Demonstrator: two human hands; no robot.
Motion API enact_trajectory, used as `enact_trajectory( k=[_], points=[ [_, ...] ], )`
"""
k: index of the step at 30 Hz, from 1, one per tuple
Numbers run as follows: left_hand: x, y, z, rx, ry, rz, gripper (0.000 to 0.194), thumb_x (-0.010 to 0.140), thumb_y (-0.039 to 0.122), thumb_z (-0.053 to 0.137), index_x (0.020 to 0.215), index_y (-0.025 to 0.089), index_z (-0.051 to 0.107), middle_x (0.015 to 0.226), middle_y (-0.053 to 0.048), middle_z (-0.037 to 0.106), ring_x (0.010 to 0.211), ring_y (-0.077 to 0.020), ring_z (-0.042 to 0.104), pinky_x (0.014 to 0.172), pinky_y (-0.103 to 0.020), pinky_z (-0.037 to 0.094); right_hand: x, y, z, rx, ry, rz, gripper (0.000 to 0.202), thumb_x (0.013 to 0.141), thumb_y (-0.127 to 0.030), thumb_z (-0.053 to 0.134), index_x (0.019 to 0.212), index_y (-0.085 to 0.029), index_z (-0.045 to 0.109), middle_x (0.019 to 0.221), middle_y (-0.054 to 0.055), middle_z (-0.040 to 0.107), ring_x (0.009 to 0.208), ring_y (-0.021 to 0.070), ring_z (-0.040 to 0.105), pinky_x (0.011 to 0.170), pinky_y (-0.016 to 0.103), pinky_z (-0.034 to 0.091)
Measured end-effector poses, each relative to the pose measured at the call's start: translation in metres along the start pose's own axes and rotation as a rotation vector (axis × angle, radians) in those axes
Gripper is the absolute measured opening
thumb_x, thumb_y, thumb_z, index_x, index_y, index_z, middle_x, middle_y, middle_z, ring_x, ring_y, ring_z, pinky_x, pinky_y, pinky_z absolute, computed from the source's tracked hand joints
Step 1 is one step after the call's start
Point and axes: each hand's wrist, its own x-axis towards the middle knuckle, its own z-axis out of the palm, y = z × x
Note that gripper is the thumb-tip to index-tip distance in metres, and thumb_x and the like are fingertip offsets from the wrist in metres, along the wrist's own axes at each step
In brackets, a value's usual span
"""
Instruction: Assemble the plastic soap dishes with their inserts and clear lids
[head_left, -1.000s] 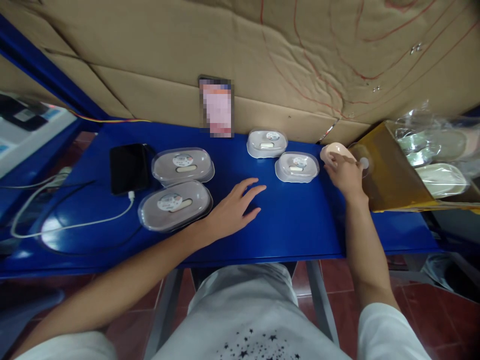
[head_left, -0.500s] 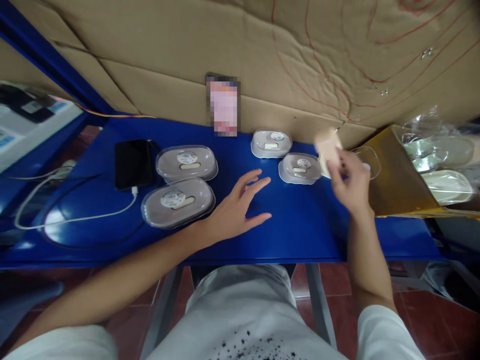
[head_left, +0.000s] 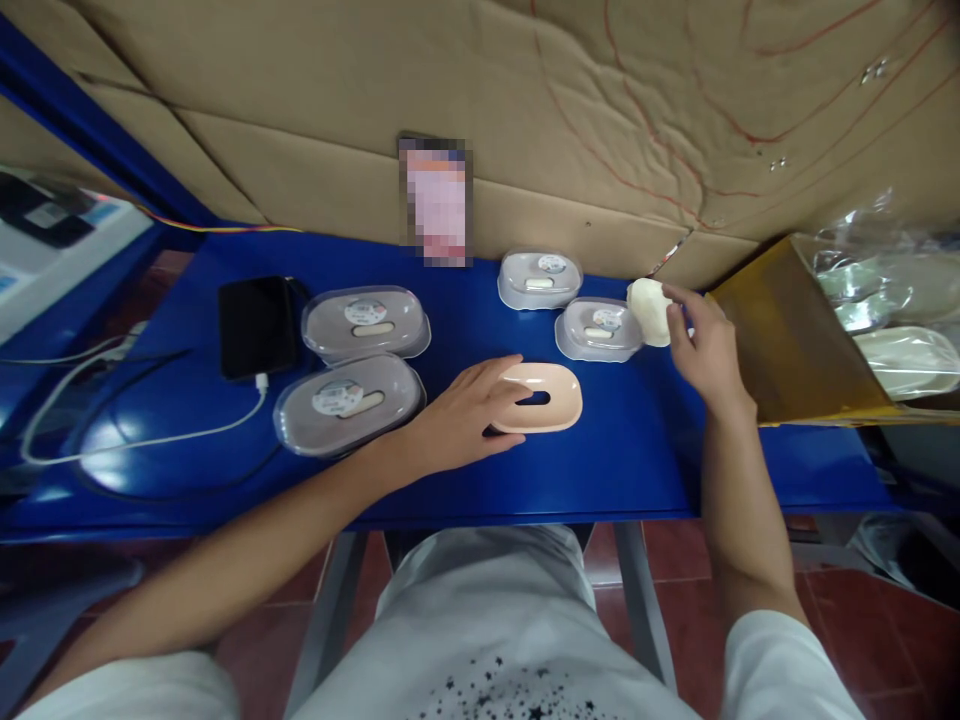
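Observation:
A peach oval dish (head_left: 559,408) with a slot in its middle lies on the blue table. My left hand (head_left: 480,410) grips its left end, thumb at the near edge and fingers over the far side. At the right, my right hand (head_left: 705,350) pinches the right edge of a cream oval piece (head_left: 649,310), whose underside is hidden. That piece is beside a grey oval dish with a clear cover (head_left: 600,330). Another covered grey dish (head_left: 540,280) stands behind it. Two larger covered dishes (head_left: 365,322), (head_left: 349,405) stand left of my left hand, with round stickers on top.
A black device (head_left: 257,328) with a white cable lies at the left. A phone (head_left: 437,200), its screen blurred, leans on the cardboard wall (head_left: 315,120). An open carton (head_left: 795,340) at the right holds plastic-wrapped pale dishes (head_left: 911,360).
The peach dish now lies on the table under my left hand, whose fingers have closed on it. My right hand has moved slightly right and down, and now pinches the cream piece.

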Motion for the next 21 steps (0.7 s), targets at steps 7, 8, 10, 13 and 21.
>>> enact_trajectory(
  k=[7, 8, 10, 13, 21],
  points=[
    [0.004, -0.005, -0.002, 0.028, 0.075, -0.053, 0.041, 0.096, 0.027, 0.075, 0.136, 0.024, 0.065, 0.154, -0.015, 0.060, 0.161, -0.0375, 0.039, 0.129, -0.062, 0.040, -0.025, 0.031, 0.015, -0.273, -0.265, 0.011, 0.052, 0.107, -0.048, 0.045, 0.142, -0.018, 0.070, 0.136, 0.018, 0.077, 0.125, 0.0420, 0.071, 0.109, 0.065, 0.050],
    [0.004, -0.007, -0.001, 0.024, 0.094, -0.056, 0.039, 0.096, 0.028, 0.075, 0.134, 0.023, 0.066, 0.153, -0.015, 0.060, 0.161, -0.0375, 0.039, 0.130, -0.062, 0.040, -0.036, 0.028, 0.012, -0.280, -0.252, -0.005, 0.052, 0.108, -0.050, 0.044, 0.140, -0.019, 0.072, 0.133, 0.018, 0.078, 0.123, 0.0418, 0.071, 0.107, 0.064, 0.051],
    [0.004, -0.009, 0.001, 0.027, 0.115, -0.063, 0.037, 0.096, 0.029, 0.076, 0.132, 0.023, 0.067, 0.154, -0.016, 0.059, 0.160, -0.0378, 0.040, 0.130, -0.062, 0.040, -0.063, 0.023, 0.003, -0.261, -0.226, -0.027, 0.051, 0.109, -0.051, 0.043, 0.137, -0.021, 0.073, 0.131, 0.017, 0.078, 0.121, 0.0413, 0.071, 0.103, 0.063, 0.053],
    [0.003, -0.009, 0.003, 0.040, 0.124, -0.072, 0.034, 0.096, 0.030, 0.078, 0.127, 0.020, 0.069, 0.158, -0.017, 0.055, 0.159, -0.0385, 0.042, 0.130, -0.061, 0.040, -0.111, 0.019, -0.012, -0.204, -0.175, -0.002, 0.045, 0.109, -0.051, 0.046, 0.132, -0.025, 0.074, 0.128, 0.016, 0.078, 0.119, 0.0420, 0.071, 0.098, 0.062, 0.056],
    [0.004, 0.005, -0.009, -0.102, 0.185, 0.008, 0.041, 0.097, 0.038, 0.080, 0.133, 0.025, 0.065, 0.169, -0.017, 0.043, 0.160, -0.0367, 0.041, 0.131, -0.060, 0.039, -0.176, -0.027, -0.017, 0.221, -0.121, -0.062, 0.009, 0.104, -0.035, 0.066, 0.112, -0.037, 0.069, 0.133, 0.008, 0.074, 0.132, 0.0385, 0.067, 0.109, 0.068, 0.057]
  ],
)
